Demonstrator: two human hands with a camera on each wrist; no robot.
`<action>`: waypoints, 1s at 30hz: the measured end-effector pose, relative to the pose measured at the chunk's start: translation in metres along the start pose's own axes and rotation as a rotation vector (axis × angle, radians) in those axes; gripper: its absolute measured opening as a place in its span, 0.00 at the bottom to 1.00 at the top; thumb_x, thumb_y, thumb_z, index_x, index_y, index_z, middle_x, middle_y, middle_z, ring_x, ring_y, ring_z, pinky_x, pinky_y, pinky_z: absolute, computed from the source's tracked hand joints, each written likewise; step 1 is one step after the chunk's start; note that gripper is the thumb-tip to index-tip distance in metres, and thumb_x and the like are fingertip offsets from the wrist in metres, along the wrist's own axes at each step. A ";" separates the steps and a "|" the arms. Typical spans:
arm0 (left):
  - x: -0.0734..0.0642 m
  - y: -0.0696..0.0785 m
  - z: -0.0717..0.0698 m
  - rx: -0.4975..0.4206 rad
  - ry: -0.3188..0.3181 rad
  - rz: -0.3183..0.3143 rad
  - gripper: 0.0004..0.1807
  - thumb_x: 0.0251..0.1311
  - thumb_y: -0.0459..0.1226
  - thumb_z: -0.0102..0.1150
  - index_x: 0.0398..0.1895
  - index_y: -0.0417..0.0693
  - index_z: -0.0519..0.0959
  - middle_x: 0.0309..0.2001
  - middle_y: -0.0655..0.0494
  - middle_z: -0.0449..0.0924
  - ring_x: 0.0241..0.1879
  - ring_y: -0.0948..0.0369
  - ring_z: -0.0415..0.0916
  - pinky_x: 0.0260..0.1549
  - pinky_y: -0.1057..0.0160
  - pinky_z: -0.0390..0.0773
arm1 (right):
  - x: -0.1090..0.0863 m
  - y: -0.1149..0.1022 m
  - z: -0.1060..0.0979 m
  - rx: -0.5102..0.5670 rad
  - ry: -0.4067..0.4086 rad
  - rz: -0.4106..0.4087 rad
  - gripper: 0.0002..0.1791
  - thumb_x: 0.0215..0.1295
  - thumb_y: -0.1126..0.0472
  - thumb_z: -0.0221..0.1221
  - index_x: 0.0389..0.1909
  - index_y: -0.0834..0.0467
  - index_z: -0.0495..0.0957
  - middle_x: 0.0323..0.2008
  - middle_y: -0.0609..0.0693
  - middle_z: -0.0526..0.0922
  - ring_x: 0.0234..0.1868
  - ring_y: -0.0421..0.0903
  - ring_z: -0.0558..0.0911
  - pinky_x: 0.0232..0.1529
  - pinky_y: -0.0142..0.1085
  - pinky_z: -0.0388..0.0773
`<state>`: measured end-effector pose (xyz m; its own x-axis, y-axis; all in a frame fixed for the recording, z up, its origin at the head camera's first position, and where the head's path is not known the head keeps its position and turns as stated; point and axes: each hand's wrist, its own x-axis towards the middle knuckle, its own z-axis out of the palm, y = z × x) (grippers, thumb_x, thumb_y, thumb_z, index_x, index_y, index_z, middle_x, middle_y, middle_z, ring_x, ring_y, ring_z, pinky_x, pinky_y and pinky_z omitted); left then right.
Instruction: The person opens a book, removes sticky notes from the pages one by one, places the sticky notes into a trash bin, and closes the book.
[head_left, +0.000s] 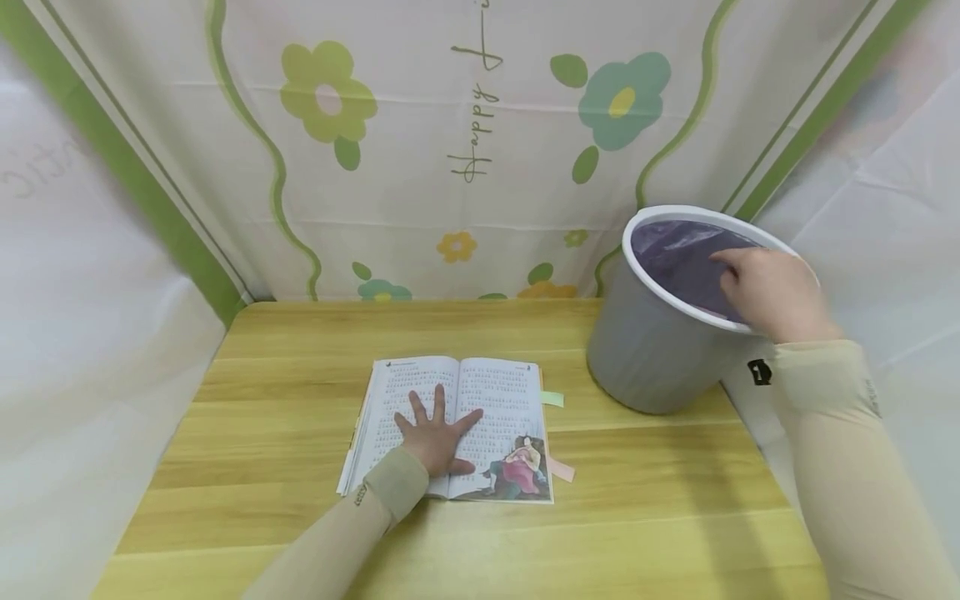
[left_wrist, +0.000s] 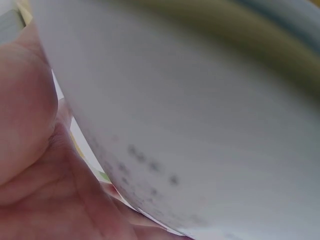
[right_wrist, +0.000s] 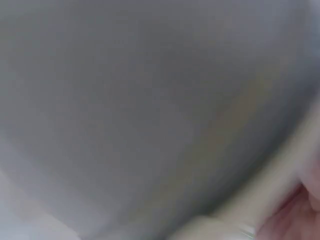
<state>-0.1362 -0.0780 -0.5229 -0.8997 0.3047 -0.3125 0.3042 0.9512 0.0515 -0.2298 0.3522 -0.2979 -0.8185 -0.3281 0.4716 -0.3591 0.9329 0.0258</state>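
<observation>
An open book [head_left: 498,400] with printed pages lies on the wooden table, a coloured picture at its lower right corner. My left hand [head_left: 431,442] rests on it near the fold, fingers spread; in the left wrist view a page [left_wrist: 200,120] bulges up beside the palm. At the right stands a grey bin [head_left: 645,350] with a white rim and a dark purple liner [head_left: 675,258]. Over its mouth is my right hand [head_left: 776,292], knuckles up, index finger reaching out and nothing showing at its tip. The right wrist view is blurred, with the bin wall [right_wrist: 125,110] filling most of it.
A green tab [head_left: 552,399] and a pink tab [head_left: 561,470] stick out from the book's right edge. Behind the wooden table [head_left: 285,400] hangs a flowered cloth [head_left: 420,167], with pale cloth on both sides. A small black tag [head_left: 760,372] shows beside the right forearm.
</observation>
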 end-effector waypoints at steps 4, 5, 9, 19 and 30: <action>0.002 -0.001 -0.001 -0.003 0.011 0.001 0.50 0.49 0.70 0.59 0.77 0.78 0.52 0.77 0.32 0.36 0.67 0.21 0.40 0.54 0.22 0.58 | -0.007 -0.024 -0.015 0.039 0.291 -0.086 0.18 0.57 0.72 0.49 0.43 0.64 0.85 0.33 0.61 0.86 0.23 0.59 0.79 0.23 0.53 0.71; 0.002 -0.001 -0.002 -0.005 0.013 0.001 0.51 0.49 0.70 0.59 0.77 0.78 0.52 0.77 0.32 0.36 0.67 0.21 0.40 0.54 0.22 0.58 | -0.009 -0.032 -0.018 0.048 0.354 -0.109 0.18 0.58 0.72 0.49 0.43 0.64 0.85 0.36 0.60 0.87 0.26 0.59 0.81 0.25 0.52 0.72; 0.004 -0.003 -0.002 -0.017 0.017 0.005 0.51 0.49 0.69 0.59 0.77 0.77 0.51 0.77 0.31 0.35 0.67 0.20 0.39 0.53 0.21 0.58 | -0.022 -0.065 -0.025 0.120 0.538 -0.148 0.18 0.63 0.68 0.48 0.42 0.63 0.87 0.38 0.55 0.88 0.37 0.57 0.85 0.42 0.36 0.79; 0.005 -0.005 0.002 -0.038 0.002 0.005 0.51 0.50 0.70 0.59 0.78 0.77 0.49 0.77 0.31 0.34 0.67 0.20 0.38 0.53 0.21 0.56 | -0.064 -0.103 0.046 0.322 0.483 -0.181 0.16 0.61 0.68 0.52 0.42 0.63 0.86 0.38 0.55 0.88 0.37 0.54 0.86 0.47 0.30 0.76; 0.011 -0.004 0.013 -0.036 -0.004 -0.012 0.52 0.49 0.72 0.54 0.78 0.82 0.44 0.77 0.32 0.31 0.67 0.20 0.35 0.54 0.20 0.55 | -0.111 -0.140 0.146 0.558 0.137 0.029 0.11 0.59 0.76 0.60 0.40 0.67 0.86 0.36 0.58 0.87 0.28 0.46 0.85 0.27 0.34 0.82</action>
<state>-0.1433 -0.0792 -0.5392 -0.9021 0.2931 -0.3168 0.2818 0.9560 0.0821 -0.1547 0.2365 -0.4826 -0.7796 -0.2465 0.5757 -0.5498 0.7095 -0.4407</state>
